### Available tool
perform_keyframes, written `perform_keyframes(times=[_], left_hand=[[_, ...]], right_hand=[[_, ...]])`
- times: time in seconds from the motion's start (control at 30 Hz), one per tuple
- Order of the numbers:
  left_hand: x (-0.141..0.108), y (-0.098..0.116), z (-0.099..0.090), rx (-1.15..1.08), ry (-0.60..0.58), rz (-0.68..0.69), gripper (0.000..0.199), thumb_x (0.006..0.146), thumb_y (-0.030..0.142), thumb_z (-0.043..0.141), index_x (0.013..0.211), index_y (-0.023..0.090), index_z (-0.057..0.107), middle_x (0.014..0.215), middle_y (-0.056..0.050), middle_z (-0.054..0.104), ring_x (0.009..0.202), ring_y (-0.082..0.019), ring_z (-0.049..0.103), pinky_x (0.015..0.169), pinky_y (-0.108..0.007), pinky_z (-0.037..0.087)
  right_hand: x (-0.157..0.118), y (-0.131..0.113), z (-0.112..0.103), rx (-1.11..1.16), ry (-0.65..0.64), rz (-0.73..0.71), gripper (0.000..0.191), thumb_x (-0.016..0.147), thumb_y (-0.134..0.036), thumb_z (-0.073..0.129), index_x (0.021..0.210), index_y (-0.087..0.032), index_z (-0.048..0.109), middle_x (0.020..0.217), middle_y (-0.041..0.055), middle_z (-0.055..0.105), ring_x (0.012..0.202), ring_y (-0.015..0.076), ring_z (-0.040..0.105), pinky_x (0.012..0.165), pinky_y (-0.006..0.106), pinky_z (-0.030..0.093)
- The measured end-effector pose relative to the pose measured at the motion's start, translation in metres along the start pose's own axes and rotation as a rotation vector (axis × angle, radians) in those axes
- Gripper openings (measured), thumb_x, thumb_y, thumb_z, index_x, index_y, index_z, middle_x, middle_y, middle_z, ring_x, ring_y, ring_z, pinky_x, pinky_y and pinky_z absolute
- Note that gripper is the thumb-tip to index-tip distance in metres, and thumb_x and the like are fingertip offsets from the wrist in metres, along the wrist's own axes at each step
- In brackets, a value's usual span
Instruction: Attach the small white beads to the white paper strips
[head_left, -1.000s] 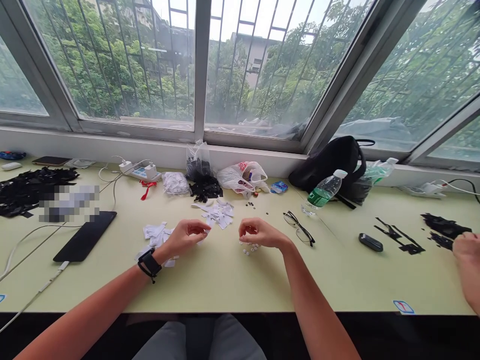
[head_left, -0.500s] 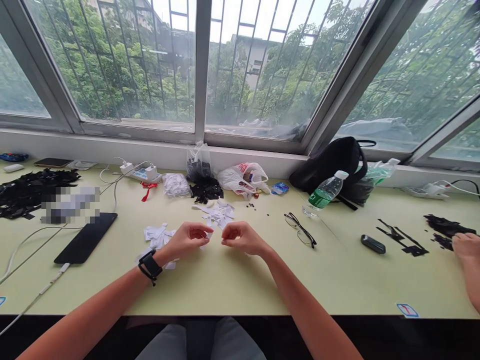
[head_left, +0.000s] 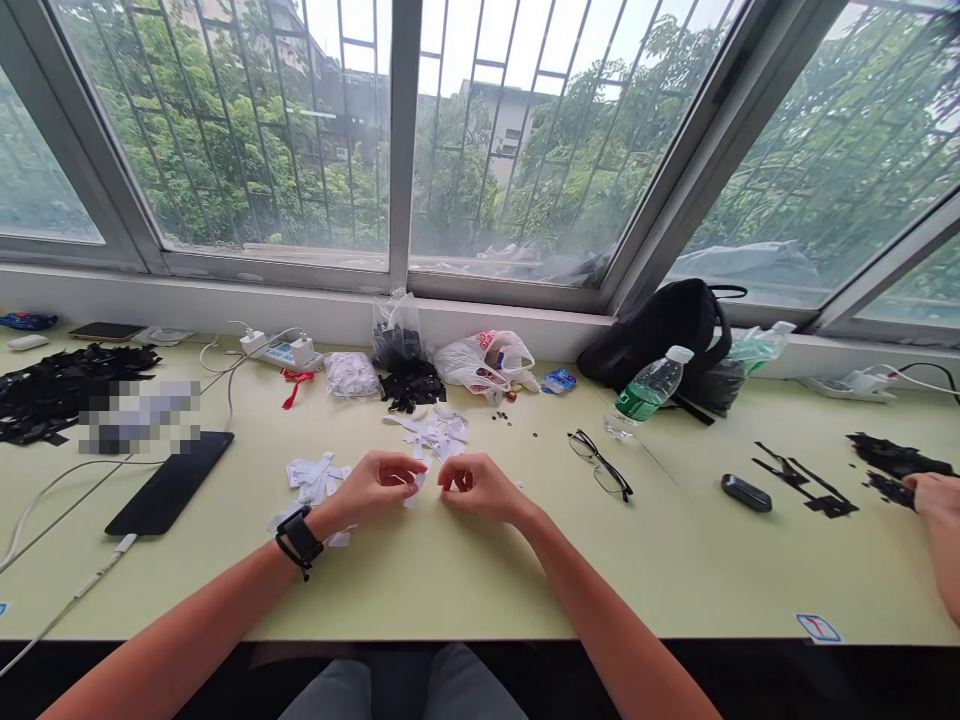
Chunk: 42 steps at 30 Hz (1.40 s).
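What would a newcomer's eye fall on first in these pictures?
The wide barred window, with green trees behind it, fills the top of the view. Below it, at the centre of the long pale green desk, the left hand and right hand nearly meet beside scattered white labels. A heap of dark scraps lies at the far left.

Three hands are counted: one left hand [head_left: 375,487], one right hand [head_left: 480,488], one co-worker's hand [head_left: 930,495]. Also logged: one clear plastic bag [head_left: 396,332], one white plastic bag [head_left: 484,364], one water bottle [head_left: 649,392], one pair of glasses [head_left: 598,464].
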<state>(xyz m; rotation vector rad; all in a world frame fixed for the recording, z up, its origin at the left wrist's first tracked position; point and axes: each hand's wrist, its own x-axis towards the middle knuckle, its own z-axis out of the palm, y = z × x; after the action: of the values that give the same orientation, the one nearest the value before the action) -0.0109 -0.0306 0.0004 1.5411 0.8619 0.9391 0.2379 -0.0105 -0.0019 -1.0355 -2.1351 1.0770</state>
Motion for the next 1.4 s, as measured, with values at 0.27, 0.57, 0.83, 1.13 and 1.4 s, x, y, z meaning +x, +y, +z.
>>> perform_keyframes(times=[0.27,0.57,0.83,1.13,1.4], left_hand=[[0.002,-0.002,0.001,-0.02,0.002,-0.022,0.03,0.077,0.014,0.069,0.104,0.013,0.082,0.088,-0.008,0.078,0.076,-0.019,0.069,0.068,-0.028,0.054],[0.002,-0.003,0.002,0.003,0.036,-0.031,0.026,0.081,0.025,0.074,0.105,0.014,0.082,0.1,-0.011,0.079,0.082,-0.021,0.071,0.074,-0.032,0.058],[0.002,-0.011,0.0,-0.019,0.023,-0.022,0.034,0.079,0.034,0.083,0.106,0.013,0.08,0.098,-0.011,0.079,0.082,-0.021,0.071,0.075,-0.032,0.057],[0.003,-0.011,0.001,-0.051,0.014,-0.047,0.032,0.079,0.033,0.083,0.104,0.013,0.08,0.094,-0.009,0.078,0.081,-0.019,0.069,0.074,-0.029,0.055],[0.003,-0.008,0.0,-0.049,0.011,-0.038,0.032,0.078,0.033,0.084,0.103,0.013,0.081,0.093,-0.009,0.078,0.08,-0.02,0.07,0.072,-0.029,0.054]], right_hand=[[-0.008,-0.003,-0.051,-0.183,0.147,0.031,0.012,0.083,-0.026,0.065,0.084,-0.02,0.075,0.079,0.0021,0.068,0.067,0.0148,0.05,0.063,0.027,0.04],[-0.02,0.008,-0.075,-0.227,-0.03,0.133,0.014,0.074,-0.021,0.065,0.08,-0.02,0.078,0.082,0.0028,0.07,0.071,0.0168,0.052,0.063,0.027,0.04],[-0.029,0.012,-0.092,-0.237,-0.089,0.209,0.014,0.073,-0.022,0.065,0.078,-0.018,0.078,0.072,0.0018,0.066,0.065,0.0153,0.049,0.057,0.025,0.035],[-0.031,0.016,-0.096,-0.222,-0.155,0.229,0.015,0.073,-0.03,0.075,0.082,-0.019,0.08,0.081,0.0033,0.068,0.068,0.0157,0.05,0.059,0.026,0.038],[-0.028,0.012,-0.09,-0.151,-0.084,0.184,0.023,0.081,-0.039,0.073,0.084,-0.017,0.074,0.079,0.0018,0.062,0.068,0.0144,0.048,0.059,0.025,0.038]])
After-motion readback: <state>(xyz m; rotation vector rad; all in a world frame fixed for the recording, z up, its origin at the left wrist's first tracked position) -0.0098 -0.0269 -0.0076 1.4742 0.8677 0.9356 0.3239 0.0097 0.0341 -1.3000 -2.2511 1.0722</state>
